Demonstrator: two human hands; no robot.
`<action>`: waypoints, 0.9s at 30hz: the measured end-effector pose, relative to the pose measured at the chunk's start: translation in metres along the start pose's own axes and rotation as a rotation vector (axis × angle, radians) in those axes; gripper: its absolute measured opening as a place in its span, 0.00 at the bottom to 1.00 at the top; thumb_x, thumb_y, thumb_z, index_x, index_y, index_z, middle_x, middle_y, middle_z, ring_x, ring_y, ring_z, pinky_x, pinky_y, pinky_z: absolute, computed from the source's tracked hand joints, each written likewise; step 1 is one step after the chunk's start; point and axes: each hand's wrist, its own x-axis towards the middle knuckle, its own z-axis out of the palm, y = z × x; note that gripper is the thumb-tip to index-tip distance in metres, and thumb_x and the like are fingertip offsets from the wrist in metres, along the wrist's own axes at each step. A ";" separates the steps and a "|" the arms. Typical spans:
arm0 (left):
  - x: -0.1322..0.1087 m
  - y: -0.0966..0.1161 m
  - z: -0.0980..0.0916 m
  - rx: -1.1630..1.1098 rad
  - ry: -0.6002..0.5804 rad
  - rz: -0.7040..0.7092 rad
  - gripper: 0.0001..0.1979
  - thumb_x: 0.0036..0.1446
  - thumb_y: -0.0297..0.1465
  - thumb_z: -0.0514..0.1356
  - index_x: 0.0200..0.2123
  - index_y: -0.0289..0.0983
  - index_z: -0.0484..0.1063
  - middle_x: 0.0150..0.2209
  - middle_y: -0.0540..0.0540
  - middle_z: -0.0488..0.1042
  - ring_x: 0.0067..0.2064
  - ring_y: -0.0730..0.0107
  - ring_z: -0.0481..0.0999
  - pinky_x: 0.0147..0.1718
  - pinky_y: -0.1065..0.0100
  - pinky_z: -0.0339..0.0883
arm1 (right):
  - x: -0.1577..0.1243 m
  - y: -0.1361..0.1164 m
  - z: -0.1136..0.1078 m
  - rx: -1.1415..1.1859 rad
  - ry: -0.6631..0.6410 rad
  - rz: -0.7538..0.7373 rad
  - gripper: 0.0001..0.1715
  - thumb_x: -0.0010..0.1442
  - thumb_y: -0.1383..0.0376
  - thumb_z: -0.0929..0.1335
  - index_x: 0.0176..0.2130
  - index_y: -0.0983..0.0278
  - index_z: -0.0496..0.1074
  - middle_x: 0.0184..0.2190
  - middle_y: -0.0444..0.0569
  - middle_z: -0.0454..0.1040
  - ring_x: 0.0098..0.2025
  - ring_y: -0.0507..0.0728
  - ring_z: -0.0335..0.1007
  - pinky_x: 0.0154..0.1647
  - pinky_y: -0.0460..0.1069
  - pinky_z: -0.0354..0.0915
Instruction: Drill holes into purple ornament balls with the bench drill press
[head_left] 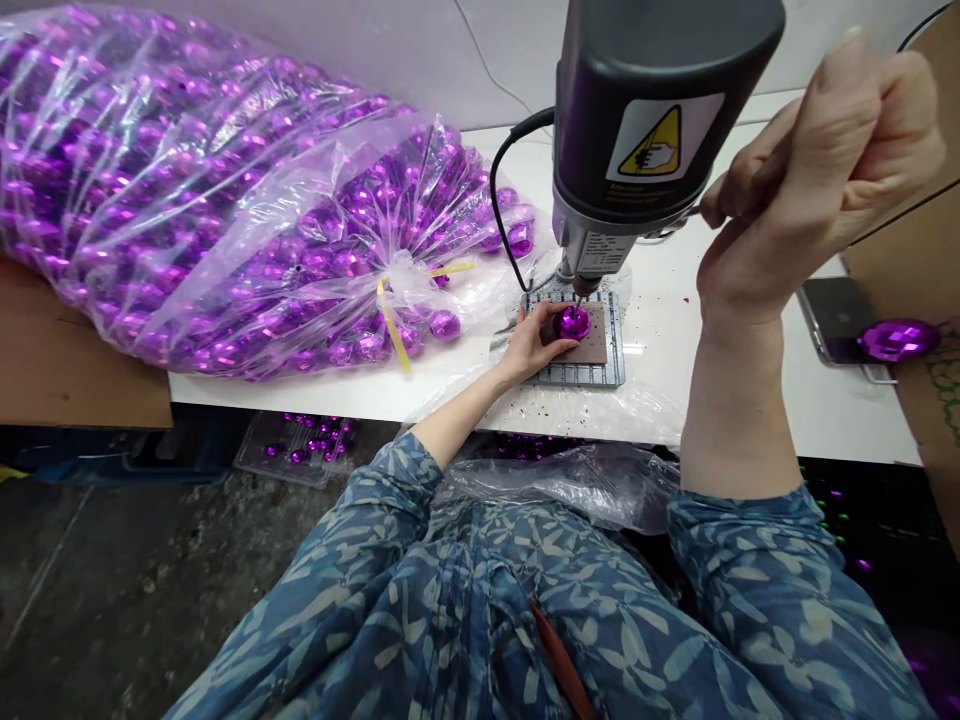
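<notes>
A shiny purple faceted ball (574, 323) sits on a brown board (595, 347) over the slotted metal base (615, 350) of a bench drill press (637, 130). My left hand (531, 345) grips the ball from the left, thumb at the near side and fingers at the far side. Right above the ball is the drill bit (577, 300), its tip at or very near the ball's top. My right hand (825, 180) is raised at the right of the drill head, its fingers curled round the feed handle (694, 211), most of which is hidden.
A big clear bag (225, 200) of purple balls, tied with a yellow strip (394, 325), fills the table's left. To the right lie a phone (832, 320) and another purple ball (898, 340). Dark shavings dot the white table (660, 370). A plastic tray (292, 450) of balls is below.
</notes>
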 end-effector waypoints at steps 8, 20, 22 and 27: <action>0.000 -0.001 0.000 0.015 0.005 0.008 0.29 0.67 0.46 0.71 0.65 0.44 0.69 0.65 0.38 0.79 0.68 0.44 0.79 0.80 0.30 0.46 | -0.010 0.005 -0.002 0.037 0.052 -0.007 0.39 0.63 0.40 0.69 0.26 0.65 0.49 0.16 0.34 0.50 0.17 0.39 0.50 0.20 0.41 0.49; -0.001 0.003 -0.001 0.033 0.007 -0.007 0.28 0.68 0.43 0.71 0.66 0.43 0.69 0.64 0.37 0.79 0.68 0.44 0.79 0.79 0.30 0.48 | -0.043 0.027 -0.013 0.073 0.163 -0.155 0.45 0.69 0.43 0.70 0.28 0.63 0.37 0.16 0.39 0.33 0.16 0.44 0.43 0.17 0.46 0.46; -0.001 0.002 0.000 0.016 0.009 -0.018 0.29 0.67 0.42 0.71 0.66 0.44 0.69 0.64 0.37 0.79 0.68 0.44 0.79 0.79 0.30 0.47 | -0.046 0.033 -0.015 0.068 0.175 -0.187 0.43 0.71 0.44 0.69 0.28 0.63 0.38 0.16 0.39 0.33 0.16 0.44 0.40 0.17 0.46 0.46; 0.000 0.001 0.001 0.006 0.017 -0.017 0.29 0.66 0.42 0.72 0.65 0.45 0.69 0.64 0.38 0.80 0.69 0.44 0.78 0.80 0.29 0.46 | -0.055 0.051 -0.024 0.043 0.184 -0.237 0.37 0.73 0.48 0.67 0.28 0.63 0.43 0.17 0.38 0.34 0.17 0.43 0.37 0.19 0.44 0.48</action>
